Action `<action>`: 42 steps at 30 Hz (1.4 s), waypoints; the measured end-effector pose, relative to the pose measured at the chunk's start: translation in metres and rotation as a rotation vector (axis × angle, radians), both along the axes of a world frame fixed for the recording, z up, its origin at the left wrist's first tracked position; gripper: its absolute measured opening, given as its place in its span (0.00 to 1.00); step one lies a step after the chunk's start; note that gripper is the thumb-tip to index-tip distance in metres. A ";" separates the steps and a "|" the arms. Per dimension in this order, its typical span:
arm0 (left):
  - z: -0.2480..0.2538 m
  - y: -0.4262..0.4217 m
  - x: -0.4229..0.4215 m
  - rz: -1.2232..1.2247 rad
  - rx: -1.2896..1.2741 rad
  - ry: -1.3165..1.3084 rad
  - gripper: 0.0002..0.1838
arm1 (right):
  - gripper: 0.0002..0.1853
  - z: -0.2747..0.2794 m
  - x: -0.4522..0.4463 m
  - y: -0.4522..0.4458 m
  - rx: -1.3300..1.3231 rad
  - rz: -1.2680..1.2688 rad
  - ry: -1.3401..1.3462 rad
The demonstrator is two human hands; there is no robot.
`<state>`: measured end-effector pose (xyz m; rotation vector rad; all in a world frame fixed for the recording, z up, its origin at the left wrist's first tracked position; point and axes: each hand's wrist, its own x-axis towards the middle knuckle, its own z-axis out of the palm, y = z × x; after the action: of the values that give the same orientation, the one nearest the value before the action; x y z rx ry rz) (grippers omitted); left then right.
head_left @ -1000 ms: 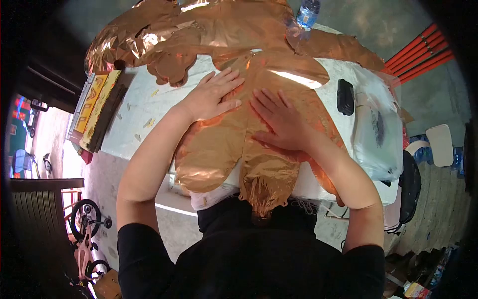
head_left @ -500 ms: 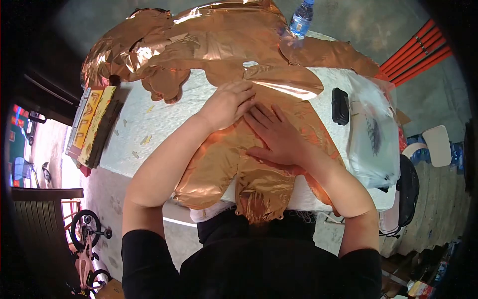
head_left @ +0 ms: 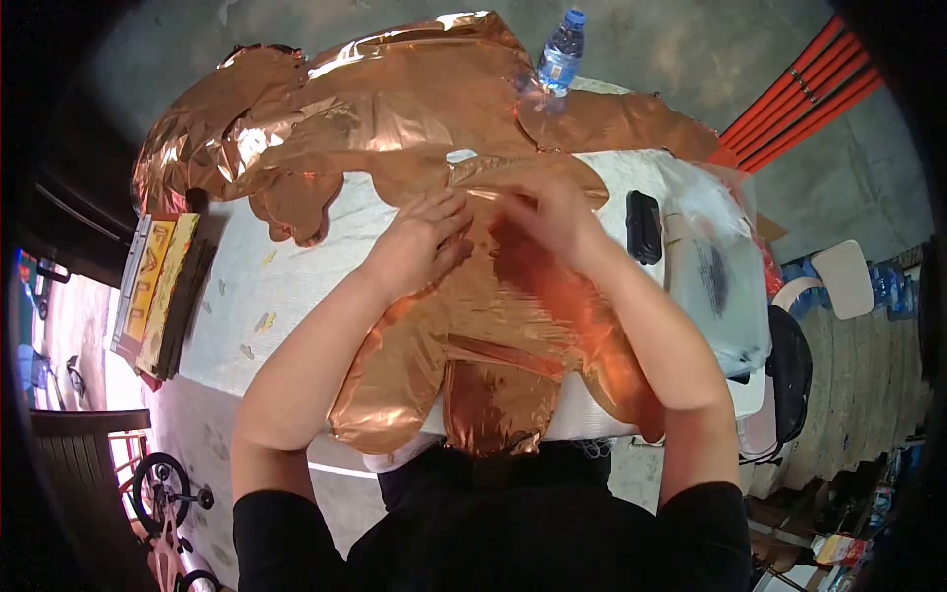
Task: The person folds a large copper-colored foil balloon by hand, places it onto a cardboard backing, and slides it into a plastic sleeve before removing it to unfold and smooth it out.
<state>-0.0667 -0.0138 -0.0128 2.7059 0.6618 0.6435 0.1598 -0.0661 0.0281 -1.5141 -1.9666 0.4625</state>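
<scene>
A large flat copper-coloured foil sheet (head_left: 395, 385) with rounded lobes lies across the white table (head_left: 296, 326), and one lobe hangs at the near edge. My left hand (head_left: 426, 237) rests on the foil's upper middle, its fingers bent and near one another; whether it pinches any foil is hidden. Just right of it my right hand (head_left: 547, 212) is over the foil, smeared by motion, with its fingertips unclear. More crumpled copper foil (head_left: 395, 99) spreads along the far side of the table.
A water bottle (head_left: 561, 54) stands at the far edge. On the right lie a black case (head_left: 643, 227) and clear plastic bags (head_left: 715, 266). Stacked boxes (head_left: 158, 296) sit at the left edge. Red poles (head_left: 799, 94) are at the far right, beyond the table.
My left hand first slid right, then back left a little. My right hand has moved up the foil from its flat, spread pose. The whole view has shifted, with the table lower and further left.
</scene>
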 end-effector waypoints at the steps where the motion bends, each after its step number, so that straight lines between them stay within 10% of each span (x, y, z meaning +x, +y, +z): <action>1: -0.002 0.000 0.000 0.002 -0.003 -0.009 0.21 | 0.14 0.000 0.011 0.021 0.064 -0.116 -0.199; 9: 0.000 0.003 -0.001 -0.012 -0.022 -0.041 0.22 | 0.15 -0.036 0.065 0.120 0.264 -0.456 -0.592; 15: -0.001 0.004 0.000 -0.031 -0.055 -0.065 0.22 | 0.15 -0.041 0.109 0.130 -0.001 -0.457 -0.017; 24: 0.005 0.001 -0.001 -0.020 -0.054 -0.042 0.23 | 0.17 -0.037 0.059 0.131 0.196 -0.455 -0.775; 29: 0.006 0.000 0.000 -0.008 -0.042 -0.034 0.23 | 0.13 -0.025 0.087 0.131 -0.089 -0.499 0.014; 42: 0.002 0.003 -0.001 -0.023 -0.040 -0.071 0.22 | 0.16 -0.035 0.104 0.134 -0.145 -0.407 0.631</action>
<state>-0.0673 -0.0113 -0.0112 2.6364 0.6179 0.7097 0.2635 0.0683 -0.0074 -1.5579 -1.1329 0.7962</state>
